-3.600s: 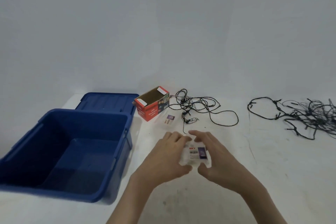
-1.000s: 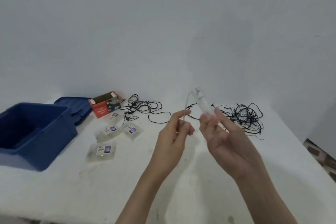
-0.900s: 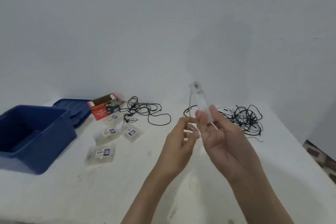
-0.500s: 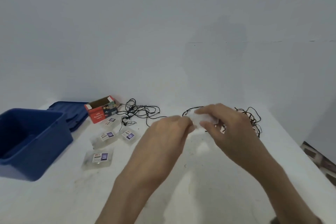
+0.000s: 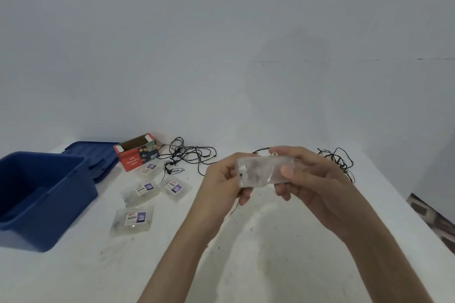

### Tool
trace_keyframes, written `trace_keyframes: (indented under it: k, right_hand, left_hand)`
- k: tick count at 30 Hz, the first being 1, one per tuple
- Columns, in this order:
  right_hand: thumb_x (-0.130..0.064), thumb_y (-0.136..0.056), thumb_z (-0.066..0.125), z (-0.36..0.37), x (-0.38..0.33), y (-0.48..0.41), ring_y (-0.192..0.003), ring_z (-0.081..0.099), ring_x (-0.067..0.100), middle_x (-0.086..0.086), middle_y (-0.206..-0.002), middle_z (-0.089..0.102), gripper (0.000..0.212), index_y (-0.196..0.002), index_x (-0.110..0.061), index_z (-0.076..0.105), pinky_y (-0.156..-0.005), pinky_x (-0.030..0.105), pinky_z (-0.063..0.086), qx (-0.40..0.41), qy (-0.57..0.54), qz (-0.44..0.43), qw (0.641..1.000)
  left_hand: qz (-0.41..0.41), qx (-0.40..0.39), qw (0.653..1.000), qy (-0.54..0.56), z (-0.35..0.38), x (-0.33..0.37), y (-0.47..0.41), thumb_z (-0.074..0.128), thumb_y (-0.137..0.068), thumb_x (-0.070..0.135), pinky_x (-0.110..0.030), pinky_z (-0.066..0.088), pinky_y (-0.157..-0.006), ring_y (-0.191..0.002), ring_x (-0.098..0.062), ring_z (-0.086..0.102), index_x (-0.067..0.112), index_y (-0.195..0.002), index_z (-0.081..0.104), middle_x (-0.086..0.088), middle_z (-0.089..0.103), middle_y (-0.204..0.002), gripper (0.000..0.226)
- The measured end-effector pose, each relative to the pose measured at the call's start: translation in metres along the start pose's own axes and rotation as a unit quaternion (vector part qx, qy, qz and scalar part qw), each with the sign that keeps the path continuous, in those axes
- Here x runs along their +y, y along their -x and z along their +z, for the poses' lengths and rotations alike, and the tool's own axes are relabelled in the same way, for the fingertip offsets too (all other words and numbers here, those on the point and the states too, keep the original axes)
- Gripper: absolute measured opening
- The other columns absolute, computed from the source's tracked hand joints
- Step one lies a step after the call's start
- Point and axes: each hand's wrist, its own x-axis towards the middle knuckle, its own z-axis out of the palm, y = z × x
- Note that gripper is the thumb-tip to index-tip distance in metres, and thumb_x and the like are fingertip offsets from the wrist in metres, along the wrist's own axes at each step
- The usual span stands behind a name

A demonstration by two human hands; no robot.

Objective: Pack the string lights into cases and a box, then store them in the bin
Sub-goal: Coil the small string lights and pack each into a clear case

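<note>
My left hand [image 5: 225,179] and my right hand [image 5: 312,177] hold a clear plastic case [image 5: 261,171] between them above the table, small lights visible inside it. A thin wire hangs from the case under my left hand. Several closed clear cases with labels [image 5: 133,220] lie on the table to the left. An open red cardboard box [image 5: 136,155] stands behind them. One tangle of black string lights [image 5: 189,155] lies next to the box, another tangle [image 5: 339,162] behind my right hand. The blue bin [image 5: 49,192] stands open at the left.
The bin's blue lid [image 5: 98,157] lies behind the bin, partly under it. The white table [image 5: 270,253] ends at the right, where a patterned floor [image 5: 433,219] shows. A plain wall stands behind the table.
The case stood upright in my right hand a second ago; both hands have since brought it down and turned it level, gripping it from both ends.
</note>
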Motion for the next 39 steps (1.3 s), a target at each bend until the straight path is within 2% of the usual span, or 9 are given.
trace_keyframes:
  k: [8,15,19,22,24,30,34,37,39]
  right_hand:
    - [-0.004,-0.086,0.057,0.012,0.000,-0.008,-0.059,0.061,0.014,0.005,-0.066,0.066,0.019,-0.101,-0.013,0.063,-0.065,0.020,0.054,0.211,0.036,-0.107,0.971]
    - [-0.008,-0.087,0.060,-0.002,0.022,-0.014,-0.070,0.049,0.002,-0.011,-0.079,0.059,0.019,-0.105,-0.007,0.065,-0.066,-0.001,0.035,0.310,0.506,-0.272,0.758]
    - [-0.011,-0.084,0.063,-0.010,0.024,-0.008,-0.062,0.054,0.001,-0.015,-0.064,0.059,0.014,-0.095,-0.017,0.067,-0.064,0.005,0.039,0.167,0.520,-0.144,0.825]
    - [-0.003,-0.082,0.067,-0.005,0.010,0.001,-0.058,0.061,0.016,0.010,-0.066,0.061,0.019,-0.096,-0.017,0.068,-0.060,0.021,0.049,0.024,0.280,0.015,0.959]
    - [0.001,-0.076,0.070,0.000,0.002,0.005,-0.059,0.061,0.021,0.014,-0.069,0.063,0.023,-0.097,-0.010,0.067,-0.057,0.025,0.050,-0.008,0.121,0.034,0.992]
    - [-0.008,-0.079,0.064,0.015,0.005,-0.001,-0.055,0.058,0.015,0.008,-0.067,0.064,0.025,-0.103,-0.005,0.059,-0.054,0.020,0.049,0.086,-0.117,0.001,0.989]
    - [-0.015,-0.073,0.060,0.020,0.004,-0.003,-0.058,0.061,0.016,0.010,-0.065,0.065,0.030,-0.103,-0.007,0.060,-0.059,0.020,0.052,0.164,-0.091,-0.049,0.981]
    - [-0.010,-0.080,0.063,0.020,0.009,-0.004,-0.063,0.064,0.019,0.010,-0.069,0.068,0.021,-0.100,-0.010,0.063,-0.062,0.020,0.052,0.217,-0.007,-0.091,0.972]
    - [-0.003,-0.084,0.062,0.020,0.011,-0.005,-0.063,0.065,0.018,0.013,-0.073,0.068,0.019,-0.101,-0.011,0.063,-0.063,0.020,0.053,0.253,0.069,-0.132,0.956]
  left_hand:
    - [-0.029,-0.076,0.990,-0.115,0.001,-0.006,0.011,0.050,-0.095,0.017,-0.016,0.039,-0.048,-0.044,-0.007,0.044,0.027,-0.115,0.062,0.006,0.070,-0.071,0.025]
    - [0.084,-0.043,0.859,-0.504,-0.011,0.006,0.010,0.041,-0.097,0.037,-0.027,0.047,-0.069,-0.060,-0.001,0.049,0.033,-0.103,0.063,0.014,0.063,-0.073,0.023]
    - [0.197,0.013,0.854,-0.482,-0.023,0.023,-0.006,0.043,-0.091,0.040,-0.030,0.047,-0.066,-0.065,-0.008,0.054,0.029,-0.094,0.067,0.010,0.059,-0.068,0.026]
    - [0.140,-0.007,0.912,-0.385,-0.027,0.023,-0.024,0.054,-0.093,0.030,-0.014,0.034,-0.055,-0.056,-0.005,0.045,0.028,-0.090,0.071,0.011,0.054,-0.057,0.017]
    - [0.085,-0.042,0.954,-0.283,-0.028,0.018,-0.029,0.057,-0.092,0.019,-0.015,0.030,-0.050,-0.053,-0.008,0.040,0.026,-0.087,0.072,0.010,0.053,-0.057,0.017]
    - [-0.031,-0.127,0.987,-0.094,-0.015,-0.004,-0.016,0.048,-0.095,0.012,-0.022,0.032,-0.050,-0.044,-0.012,0.037,0.021,-0.075,0.066,0.001,0.047,-0.051,0.029]
    - [-0.058,-0.141,0.984,-0.091,-0.015,-0.005,-0.008,0.049,-0.095,0.015,-0.017,0.044,-0.061,-0.055,-0.010,0.052,0.019,-0.104,0.069,0.003,0.059,-0.059,0.022]
    - [-0.069,-0.138,0.973,-0.174,-0.017,-0.002,-0.005,0.051,-0.095,0.019,-0.024,0.045,-0.082,-0.076,-0.004,0.061,0.019,-0.105,0.070,0.005,0.070,-0.073,0.021]
    - [-0.065,-0.114,0.962,-0.238,-0.015,0.002,-0.002,0.054,-0.094,0.022,-0.022,0.044,-0.073,-0.071,-0.004,0.060,0.022,-0.098,0.071,0.006,0.072,-0.076,0.018]
